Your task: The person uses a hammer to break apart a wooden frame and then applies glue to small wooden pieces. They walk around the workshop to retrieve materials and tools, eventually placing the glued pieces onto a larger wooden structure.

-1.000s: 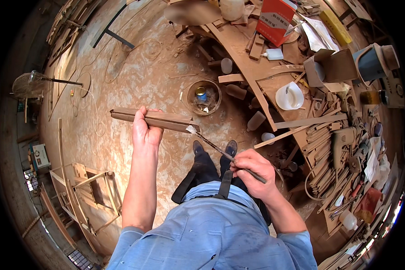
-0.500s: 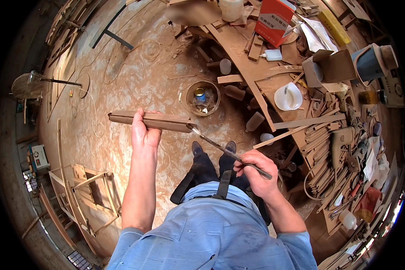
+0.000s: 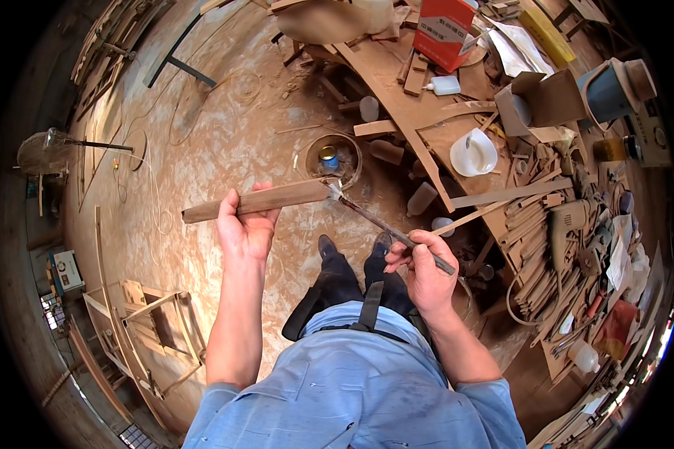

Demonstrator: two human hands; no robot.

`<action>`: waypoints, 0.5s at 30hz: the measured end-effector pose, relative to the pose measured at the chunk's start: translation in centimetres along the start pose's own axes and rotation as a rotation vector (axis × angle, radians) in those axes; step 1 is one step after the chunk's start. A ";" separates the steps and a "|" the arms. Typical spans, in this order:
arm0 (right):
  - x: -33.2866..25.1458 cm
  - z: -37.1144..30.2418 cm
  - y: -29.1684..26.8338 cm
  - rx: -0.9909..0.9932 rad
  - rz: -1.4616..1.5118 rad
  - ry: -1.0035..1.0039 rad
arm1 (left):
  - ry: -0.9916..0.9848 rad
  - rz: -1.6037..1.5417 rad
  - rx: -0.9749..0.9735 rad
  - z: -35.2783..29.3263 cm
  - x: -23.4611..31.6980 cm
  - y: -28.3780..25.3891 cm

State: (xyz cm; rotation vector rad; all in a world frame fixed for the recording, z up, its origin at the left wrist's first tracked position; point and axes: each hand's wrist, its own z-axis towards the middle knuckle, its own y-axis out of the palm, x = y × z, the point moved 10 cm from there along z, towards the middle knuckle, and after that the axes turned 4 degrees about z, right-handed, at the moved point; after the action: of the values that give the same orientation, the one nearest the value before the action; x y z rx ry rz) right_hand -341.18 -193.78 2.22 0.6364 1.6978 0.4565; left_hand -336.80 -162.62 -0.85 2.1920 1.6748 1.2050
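My left hand (image 3: 246,224) is wrapped round a brown wooden bar (image 3: 292,197), held nearly level with its right end slightly raised. In my right hand (image 3: 425,271) is a thin, dark-handled brush (image 3: 386,226), slanting up to the left. Its pale, whitish tip meets the right end of the bar. Below that end, on the floor, stands a round basin (image 3: 358,161) with a blue can (image 3: 328,157) in it.
To the right a workbench (image 3: 382,90) carries a white tub (image 3: 473,153), a red box (image 3: 443,34), an open cardboard box (image 3: 539,105), a power drill (image 3: 569,224) and many wood strips. A fan (image 3: 45,153) and a wooden frame (image 3: 161,318) stand at left.
The bar has turned in my left hand, so a broad plain face shows instead of the grooved side, and its right end has risen. The brush tip has moved up with that end.
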 end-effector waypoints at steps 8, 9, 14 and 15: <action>-1.7 -0.2 -0.2 0.085 -0.141 -0.093 | 0.055 0.071 0.085 -0.8 -1.2 -1.6; -2.2 -0.3 0.3 0.038 -0.196 -0.166 | 0.057 0.064 0.094 -0.9 -1.3 -1.8; -3.1 -1.3 3.2 -0.165 -0.551 -0.467 | 0.054 0.053 0.047 -1.2 -2.0 -1.8; -2.9 -1.5 4.0 -0.199 -0.603 -0.479 | 0.051 0.043 0.059 -1.3 -2.3 -1.9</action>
State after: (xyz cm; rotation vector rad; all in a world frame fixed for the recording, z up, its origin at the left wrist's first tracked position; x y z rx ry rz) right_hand -341.58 -192.50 7.23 0.0559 1.2786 0.0289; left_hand -339.19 -164.31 -2.18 2.2610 1.7129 1.2471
